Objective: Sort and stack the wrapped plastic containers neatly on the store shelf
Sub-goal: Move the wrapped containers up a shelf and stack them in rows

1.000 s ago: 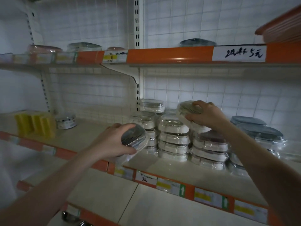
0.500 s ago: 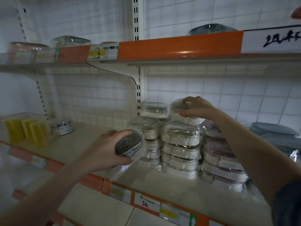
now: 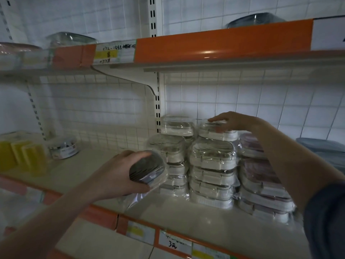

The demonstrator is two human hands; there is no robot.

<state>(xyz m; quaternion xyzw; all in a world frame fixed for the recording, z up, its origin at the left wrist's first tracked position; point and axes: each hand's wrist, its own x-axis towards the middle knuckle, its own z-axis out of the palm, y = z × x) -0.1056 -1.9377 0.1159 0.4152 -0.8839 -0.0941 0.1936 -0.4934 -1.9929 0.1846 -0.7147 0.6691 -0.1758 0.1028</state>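
Note:
My left hand (image 3: pixel 119 174) grips a wrapped container with a dark grey lid (image 3: pixel 147 169), held tilted in front of the left stack (image 3: pixel 171 161). My right hand (image 3: pixel 229 121) rests with straightened fingers on the top wrapped container (image 3: pixel 216 131) of the middle white stack (image 3: pixel 212 171). Behind and left of it, another wrapped container (image 3: pixel 177 125) tops a rear stack. To the right stands a stack of pink-lidded containers (image 3: pixel 261 178). All stand on the middle shelf (image 3: pixel 104 152).
Yellow items (image 3: pixel 20 154) and a small round tub (image 3: pixel 62 148) sit at the shelf's left. Blue-grey lidded containers (image 3: pixel 323 148) lie at far right. The upper shelf (image 3: pixel 222 43) with an orange edge overhangs close above the stacks. Price labels (image 3: pixel 174 242) line the front edge.
My right hand has set its container down on the middle stack and flattened on top of it. The view has shifted closer and leftward; my left hand still holds the grey-lidded container.

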